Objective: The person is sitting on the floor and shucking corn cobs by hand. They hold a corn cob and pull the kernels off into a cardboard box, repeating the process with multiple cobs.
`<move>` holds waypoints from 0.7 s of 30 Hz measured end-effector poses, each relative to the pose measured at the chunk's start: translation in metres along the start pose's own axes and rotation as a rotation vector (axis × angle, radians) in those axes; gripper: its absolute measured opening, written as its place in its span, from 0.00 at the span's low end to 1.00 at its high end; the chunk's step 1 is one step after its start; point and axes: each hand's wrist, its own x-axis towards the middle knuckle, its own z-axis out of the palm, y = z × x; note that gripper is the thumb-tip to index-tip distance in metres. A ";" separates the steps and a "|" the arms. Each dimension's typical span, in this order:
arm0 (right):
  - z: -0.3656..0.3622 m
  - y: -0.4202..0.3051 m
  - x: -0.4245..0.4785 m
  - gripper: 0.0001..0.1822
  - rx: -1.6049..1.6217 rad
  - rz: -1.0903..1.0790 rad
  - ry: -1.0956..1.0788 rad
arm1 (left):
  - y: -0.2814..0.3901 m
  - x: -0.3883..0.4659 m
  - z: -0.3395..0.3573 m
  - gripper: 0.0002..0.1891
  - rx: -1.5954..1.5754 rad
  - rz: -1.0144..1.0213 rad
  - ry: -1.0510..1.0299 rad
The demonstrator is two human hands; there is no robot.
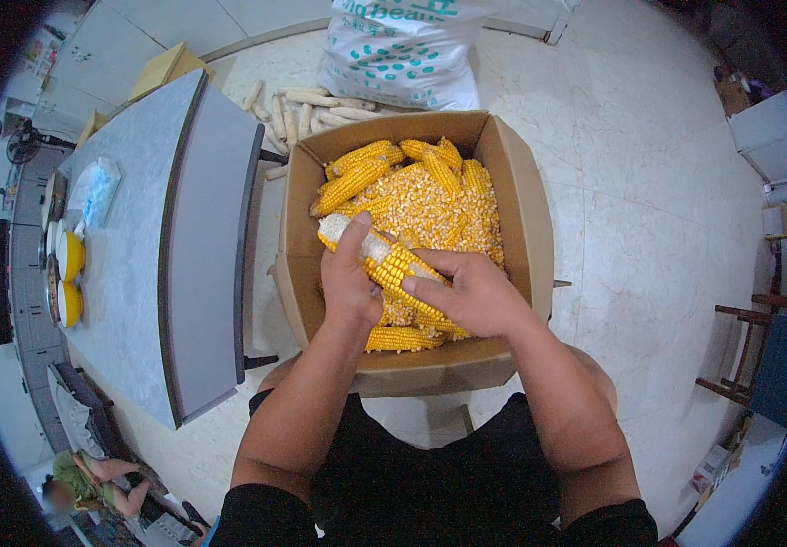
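Note:
Over an open cardboard box (520, 205), both my hands hold one ear of dried yellow corn (393, 268). Its upper-left end is partly stripped, so the pale cob shows there; rows of kernels cover the rest, with a small bare patch near my right thumb. My left hand (351, 277) is wrapped around the stripped end, thumb lying along the bare cob. My right hand (472, 290) grips the lower-right end with thumb and fingers. Beneath, loose corn kernels (428, 205) fill the box. Several whole ears (356, 181) lie on them at the back, others at the near side.
Bare corn cobs (291, 119) are piled on the tiled floor behind the box. A white woven sack (400, 61) with green print stands against the box's far side. To the left is a grey table (140, 225) bearing yellow bowls (71, 256). A person (86, 478) sits at lower left.

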 end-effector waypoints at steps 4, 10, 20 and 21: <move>-0.005 -0.013 -0.001 0.27 -0.142 0.023 -0.043 | 0.002 -0.004 0.003 0.14 0.039 0.051 0.014; 0.005 -0.002 0.000 0.28 0.013 -0.025 0.045 | 0.003 -0.004 0.005 0.14 0.018 0.044 -0.005; 0.004 -0.003 0.005 0.25 0.212 0.111 0.017 | 0.010 0.000 0.005 0.14 -0.040 0.031 0.041; 0.005 0.000 0.006 0.24 0.235 0.118 0.022 | 0.010 -0.001 0.006 0.14 0.009 0.041 0.052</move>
